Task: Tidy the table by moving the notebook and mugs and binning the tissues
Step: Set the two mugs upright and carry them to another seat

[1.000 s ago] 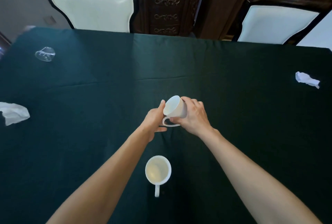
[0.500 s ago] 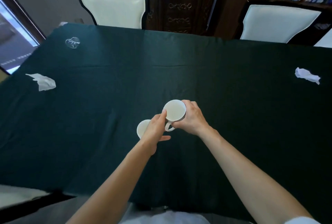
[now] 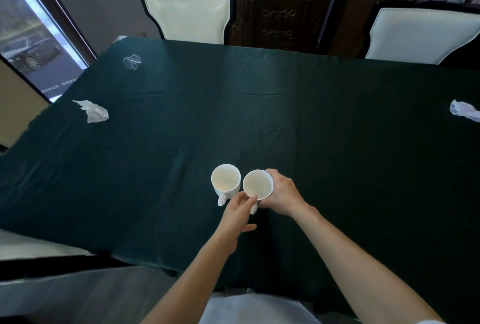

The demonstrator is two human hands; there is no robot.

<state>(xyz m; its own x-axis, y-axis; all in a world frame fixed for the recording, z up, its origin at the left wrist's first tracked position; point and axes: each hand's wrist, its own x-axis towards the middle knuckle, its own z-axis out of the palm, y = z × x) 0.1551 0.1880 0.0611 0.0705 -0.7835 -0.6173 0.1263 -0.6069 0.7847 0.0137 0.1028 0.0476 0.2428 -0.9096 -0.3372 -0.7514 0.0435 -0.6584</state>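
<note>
Near the table's (image 3: 324,154) front edge, mugs (image 3: 225,180) touch.

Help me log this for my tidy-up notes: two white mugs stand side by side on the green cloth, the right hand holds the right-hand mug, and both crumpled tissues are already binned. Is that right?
Not quite. The head view shows both tissues lying on the cloth: one tissue at the left, another at the right edge. The rest holds: the right hand holds the right-hand mug beside the other mug.
</note>
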